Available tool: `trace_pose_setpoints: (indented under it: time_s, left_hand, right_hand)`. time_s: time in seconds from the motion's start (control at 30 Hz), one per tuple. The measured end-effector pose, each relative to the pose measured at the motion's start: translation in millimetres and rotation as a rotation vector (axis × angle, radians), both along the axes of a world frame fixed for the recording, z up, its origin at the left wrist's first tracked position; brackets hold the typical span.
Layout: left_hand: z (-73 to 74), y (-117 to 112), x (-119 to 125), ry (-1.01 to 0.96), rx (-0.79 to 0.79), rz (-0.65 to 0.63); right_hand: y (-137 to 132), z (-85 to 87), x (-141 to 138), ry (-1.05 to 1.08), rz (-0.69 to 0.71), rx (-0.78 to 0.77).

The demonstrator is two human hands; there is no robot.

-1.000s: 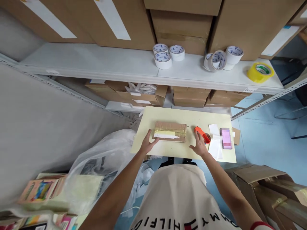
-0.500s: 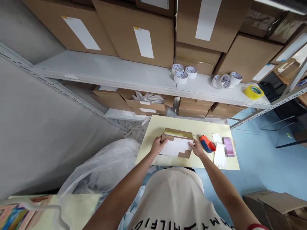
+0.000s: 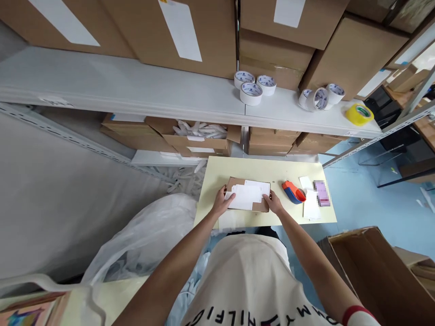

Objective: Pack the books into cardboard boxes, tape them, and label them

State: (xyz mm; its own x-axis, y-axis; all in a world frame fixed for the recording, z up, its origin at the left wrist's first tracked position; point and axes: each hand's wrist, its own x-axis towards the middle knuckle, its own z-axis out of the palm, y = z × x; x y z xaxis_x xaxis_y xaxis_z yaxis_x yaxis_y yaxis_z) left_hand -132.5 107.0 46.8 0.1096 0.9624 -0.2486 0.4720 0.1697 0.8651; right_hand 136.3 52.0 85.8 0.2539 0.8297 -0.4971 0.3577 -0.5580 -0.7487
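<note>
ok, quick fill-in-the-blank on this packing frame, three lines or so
1. The cardboard parcel is gripped at its ends by ___ hands: the left hand and the right hand.
2. The tape dispenser lies on the table on the parcel's ___ side.
3. The tape roll at the far right end of the shelf is ___ in colour.
Missing words: both; right; yellow.

Parcel: matt brown cardboard w/ smooth white paper label. Table: pale, smooth, matt top. Dispenser: glossy orange/blue plastic. Bag: clear, shiny, crinkled plastic film. Shelf: white, matt, prob. painted metal.
</note>
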Motion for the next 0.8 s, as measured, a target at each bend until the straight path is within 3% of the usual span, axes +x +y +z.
trace_pose_setpoints:
  time_s: [0.1,0.2,0.37,0.5,0.63,0.8]
  left_hand:
    - [-9.7,-29,-16,0.219,0.072,-0.246]
    - [-15.0,-55,-29,0.493,0.026,-0.456]
    - [-2.9,-71,-49,0.590,-0.032,-0.572]
    - [17.8,-74,-60,0.628,0.062,-0.620]
    - [29.9,-63,-61,0.649,0.132,-0.510]
    - [34.9,-37,-50,0.577,0.235,-0.071]
  right_hand:
    - [-3,-1.5,-4,-0.036,-0.008,0.015]
    - [-4,-1.0,-6,-0.037,-0.011,0.033]
    - [-3,2.1,-6,-0.040,-0.010,0.043]
    - [-3,3.0,-7,-0.048,-0.014,0.053]
    - [-7,-0.9,-11,-0.013,-0.022,0.055]
    - [-19,-9.9,0,-0.090,0.043,0.161]
